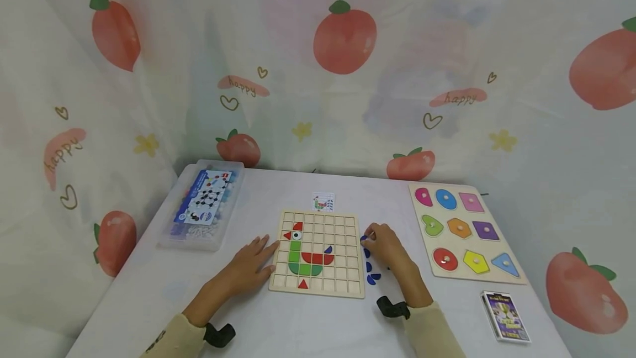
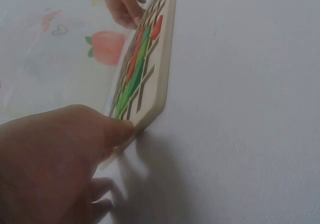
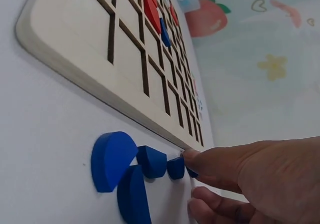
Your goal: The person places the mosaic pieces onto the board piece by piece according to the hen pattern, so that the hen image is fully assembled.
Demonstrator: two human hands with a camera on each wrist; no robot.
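Observation:
A wooden grid board (image 1: 343,283) lies in the middle of the table, with red, green and blue pieces forming a bird in its cells. My left hand (image 1: 250,264) rests against the board's left edge, fingers relaxed, and the left wrist view shows the thumb (image 2: 117,132) on the rim. Beside the right edge, my right hand (image 1: 385,245) pinches a small blue piece (image 3: 192,172) between thumb and finger; the fingers mostly hide it. Several loose blue pieces (image 3: 112,159) lie close by on the table. A red triangle (image 1: 303,284) sits in the bottom row.
Behind the board is a small picture card (image 1: 323,202) of the bird. At left stands a clear plastic box (image 1: 203,203) with a blue label. A shape-knob board (image 1: 467,233) lies at right, and a card box (image 1: 505,317) sits nearer the front.

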